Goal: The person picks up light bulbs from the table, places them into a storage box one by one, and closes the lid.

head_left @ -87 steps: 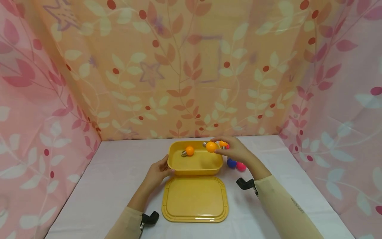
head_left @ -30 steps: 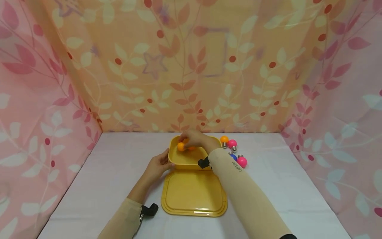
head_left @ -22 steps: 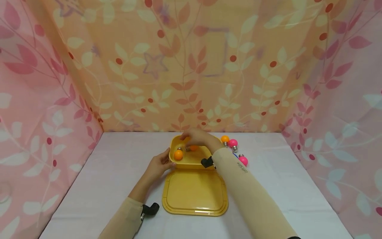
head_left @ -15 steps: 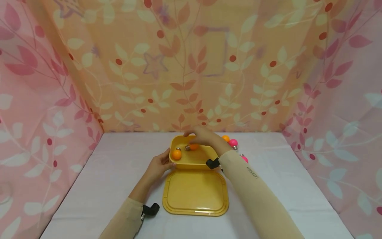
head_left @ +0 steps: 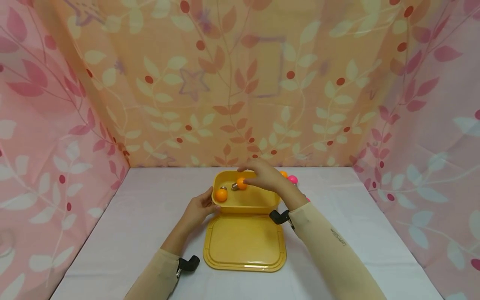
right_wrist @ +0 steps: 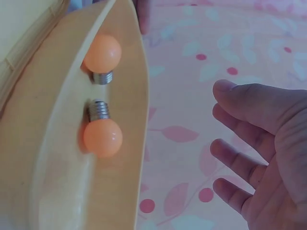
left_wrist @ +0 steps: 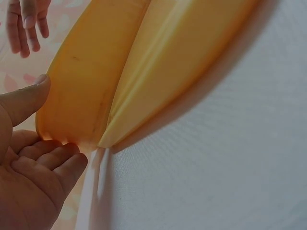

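A yellow plastic box [head_left: 258, 202] stands uncovered on the table. Two orange light bulbs lie in its left half: one bulb [head_left: 221, 194] near the front left corner, the other bulb [head_left: 241, 183] behind it to the right. My left hand [head_left: 198, 210] holds the box's left end, thumb and fingertips against its wall, as the left wrist view also shows. Over the right part of the box hovers my right hand [head_left: 265, 176], fingers spread and holding nothing. In the right wrist view, a gap separates that hand [right_wrist: 268, 134] from the box wall.
The yellow lid [head_left: 244, 243] lies flat directly in front of the box. Beyond my right wrist sit an orange bulb [head_left: 283, 173] and a pink bulb [head_left: 293, 179]; things there are partly hidden by my arm. Patterned curtains [head_left: 232, 83] enclose the table's back and sides.
My right hand carried an orange bulb into the box's left side and let go of it. Since then the hand has drawn back rightward, while my left hand has stayed on the box.
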